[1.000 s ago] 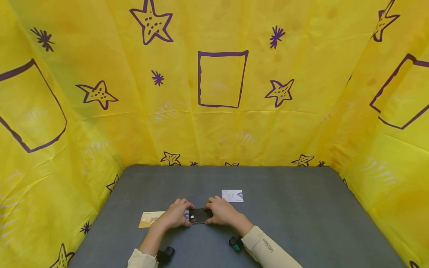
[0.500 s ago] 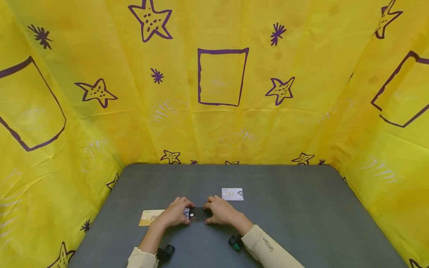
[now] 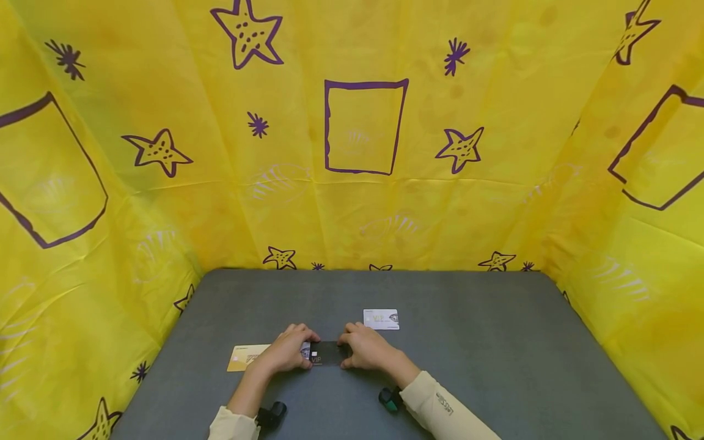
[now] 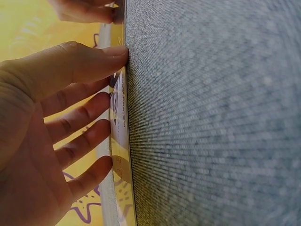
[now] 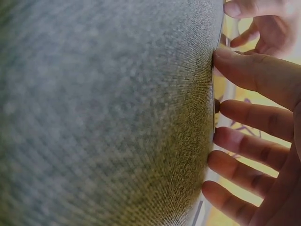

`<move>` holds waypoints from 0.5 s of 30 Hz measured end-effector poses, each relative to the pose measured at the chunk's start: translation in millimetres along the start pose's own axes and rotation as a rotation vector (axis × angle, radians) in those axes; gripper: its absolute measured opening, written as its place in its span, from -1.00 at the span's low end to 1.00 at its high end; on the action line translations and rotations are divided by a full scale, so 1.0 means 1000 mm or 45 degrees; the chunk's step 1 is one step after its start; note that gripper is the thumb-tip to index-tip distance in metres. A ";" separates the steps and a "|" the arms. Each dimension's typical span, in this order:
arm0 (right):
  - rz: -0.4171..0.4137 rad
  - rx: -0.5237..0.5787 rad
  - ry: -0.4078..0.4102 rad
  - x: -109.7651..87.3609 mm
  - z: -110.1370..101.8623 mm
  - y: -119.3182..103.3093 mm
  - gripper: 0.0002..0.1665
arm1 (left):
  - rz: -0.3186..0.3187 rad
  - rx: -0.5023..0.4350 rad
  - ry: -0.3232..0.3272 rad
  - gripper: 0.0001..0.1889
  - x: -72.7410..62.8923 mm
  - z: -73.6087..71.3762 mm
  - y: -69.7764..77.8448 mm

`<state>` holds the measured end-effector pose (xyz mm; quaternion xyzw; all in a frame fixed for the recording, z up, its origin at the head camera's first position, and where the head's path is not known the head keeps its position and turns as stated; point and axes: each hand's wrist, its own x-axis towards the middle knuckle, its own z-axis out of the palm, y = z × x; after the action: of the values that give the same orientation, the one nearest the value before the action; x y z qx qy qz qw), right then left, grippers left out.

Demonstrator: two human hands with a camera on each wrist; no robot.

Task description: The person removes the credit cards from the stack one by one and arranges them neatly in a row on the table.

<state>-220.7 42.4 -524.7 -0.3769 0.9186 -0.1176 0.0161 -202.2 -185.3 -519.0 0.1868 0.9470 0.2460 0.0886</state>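
Observation:
A black card (image 3: 328, 352) marked VIP lies flat on the grey table (image 3: 484, 354). My left hand (image 3: 288, 351) pinches its left end, fingertips on the far edge and thumb on the near edge. My right hand (image 3: 365, 348) pinches the right end the same way. In the left wrist view the fingertips (image 4: 106, 126) touch the card (image 4: 118, 117), seen edge-on, and the thumb (image 4: 101, 59) meets the table. In the right wrist view the fingertips (image 5: 225, 139) and thumb (image 5: 235, 61) sit against the thin card edge (image 5: 214, 106).
A gold card (image 3: 244, 358) lies just left of my left hand, partly under it. A white card (image 3: 381, 319) lies beyond my right hand. Yellow sheeting (image 3: 363, 183) with purple stars walls in the table at the back and both sides.
Both hands stay on the black card, which has not left the table. My right wrist has shifted slightly to the right.

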 end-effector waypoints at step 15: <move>-0.012 0.009 -0.028 0.003 -0.001 -0.002 -0.54 | -0.026 -0.027 -0.016 -0.53 -0.001 -0.001 0.000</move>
<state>-221.9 39.6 -523.0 -0.3822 0.9163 -0.1167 0.0268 -201.2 -186.4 -518.3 0.1777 0.9456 0.2539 0.0989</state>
